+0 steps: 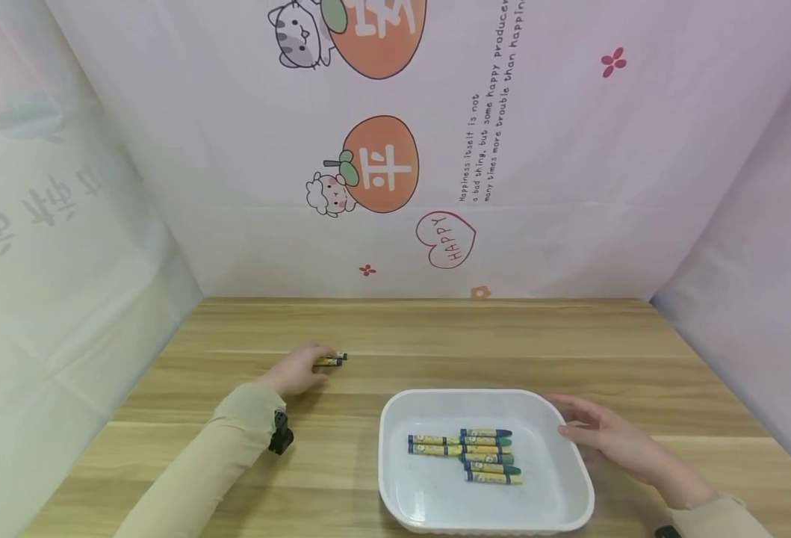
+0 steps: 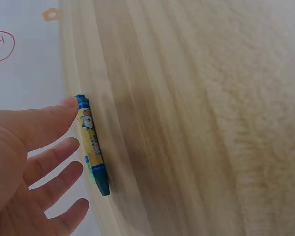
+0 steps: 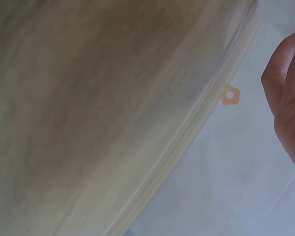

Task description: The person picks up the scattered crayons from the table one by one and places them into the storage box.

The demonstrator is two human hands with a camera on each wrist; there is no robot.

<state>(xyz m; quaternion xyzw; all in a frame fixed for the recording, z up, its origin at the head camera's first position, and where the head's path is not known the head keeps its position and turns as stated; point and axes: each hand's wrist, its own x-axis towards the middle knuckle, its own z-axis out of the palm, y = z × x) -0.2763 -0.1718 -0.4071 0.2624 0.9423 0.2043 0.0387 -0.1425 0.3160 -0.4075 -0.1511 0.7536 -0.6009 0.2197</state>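
My left hand (image 1: 299, 370) reaches over two crayons on the table at the left, thumb on the near side and fingers on the far side. In the left wrist view its thumb tip lies at the flat end of a blue crayon (image 2: 92, 145), its other fingers spread loosely; a green crayon (image 2: 90, 170) shows partly behind. My right hand (image 1: 606, 437) holds the right rim of a white plastic tub (image 1: 395, 478), thumb over the rim, fingers outside. The right wrist view shows that hand's curved fingers (image 3: 287, 83) only at the edge. Inside the tub lie several crayons (image 1: 489, 459) in yellow wrappers.
The wood-grain table (image 1: 247, 329) ends at a printed white cloth (image 1: 536, 246) at the back. More cloth hangs along the left and right sides. A black wrist mount (image 1: 281, 433) sits on the left sleeve.
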